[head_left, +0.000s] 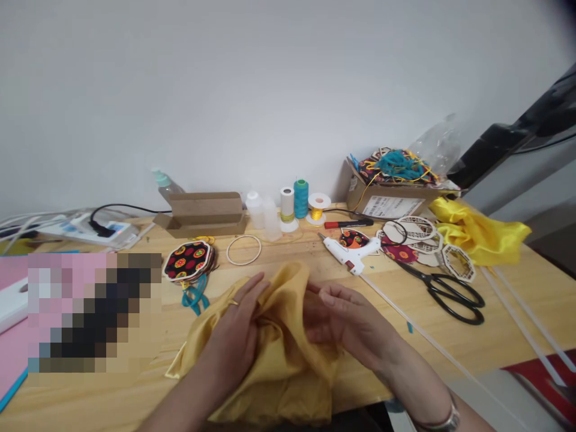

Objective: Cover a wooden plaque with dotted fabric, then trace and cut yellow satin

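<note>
A loose gold satin cloth (283,360) lies bunched over the front of the table, with a raised fold at its middle. My left hand (238,324) rests across its left part, fingers long and together, the thumb against the folds, holding the cloth. Behind the raised fold my right hand (355,324) reaches in from the right; its thumb stands apart and the fingers are partly covered by fabric. No pinch shows between them. A pale thin edge (175,363) pokes out under the cloth's left corner.
Beyond the cloth are a wooden ring (243,236), patterned octagonal pieces (189,262), a white glue gun (353,253), black scissors (450,294) and thread spools (301,199). A full cardboard box (391,201) and yellow cloth (481,234) sit at right; an open carton (204,216) stands left.
</note>
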The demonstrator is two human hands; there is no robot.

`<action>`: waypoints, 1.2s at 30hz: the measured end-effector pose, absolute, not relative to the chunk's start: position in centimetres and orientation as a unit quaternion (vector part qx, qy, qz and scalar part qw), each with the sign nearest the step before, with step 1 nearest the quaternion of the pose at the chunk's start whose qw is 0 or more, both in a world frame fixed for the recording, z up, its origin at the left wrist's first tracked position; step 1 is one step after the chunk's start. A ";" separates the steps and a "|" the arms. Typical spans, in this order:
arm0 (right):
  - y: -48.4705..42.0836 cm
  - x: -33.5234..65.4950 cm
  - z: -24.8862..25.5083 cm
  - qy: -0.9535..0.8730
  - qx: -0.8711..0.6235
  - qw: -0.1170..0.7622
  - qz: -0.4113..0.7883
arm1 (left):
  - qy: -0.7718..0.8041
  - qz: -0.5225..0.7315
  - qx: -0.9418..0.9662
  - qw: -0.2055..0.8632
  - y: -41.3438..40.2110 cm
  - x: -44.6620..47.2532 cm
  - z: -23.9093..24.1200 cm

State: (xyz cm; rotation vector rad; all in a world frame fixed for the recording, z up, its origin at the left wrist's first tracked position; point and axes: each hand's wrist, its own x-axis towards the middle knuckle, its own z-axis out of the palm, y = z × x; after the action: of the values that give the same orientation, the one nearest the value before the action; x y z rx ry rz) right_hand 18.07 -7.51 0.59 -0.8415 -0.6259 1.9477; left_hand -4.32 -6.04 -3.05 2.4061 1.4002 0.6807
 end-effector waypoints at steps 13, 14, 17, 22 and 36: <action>-7.7 14.6 -1.6 -0.228 -0.300 0.401 0.835 | 0.421 0.309 0.819 0.237 -6.8 -4.2 -2.5; -7.8 14.4 -1.7 -0.247 -0.287 0.398 0.836 | 0.413 0.301 0.825 0.240 -6.9 -4.2 -2.5; -7.9 14.1 -1.9 -0.300 -0.309 0.383 0.817 | 0.395 0.287 0.837 0.247 -7.0 -4.2 -2.9; -7.5 15.2 -1.0 -0.396 -0.469 0.389 0.687 | 0.418 0.300 0.825 0.235 -6.8 -4.4 -3.3; -5.9 19.4 0.1 -0.548 -0.578 0.525 0.299 | 0.424 0.291 0.857 0.042 -5.5 -5.9 -2.8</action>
State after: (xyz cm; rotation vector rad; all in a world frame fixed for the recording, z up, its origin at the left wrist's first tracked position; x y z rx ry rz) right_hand 19.36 -5.89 0.09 -1.3823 -1.3116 0.7158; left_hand -5.89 -5.49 -2.76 2.6232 1.2969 0.8896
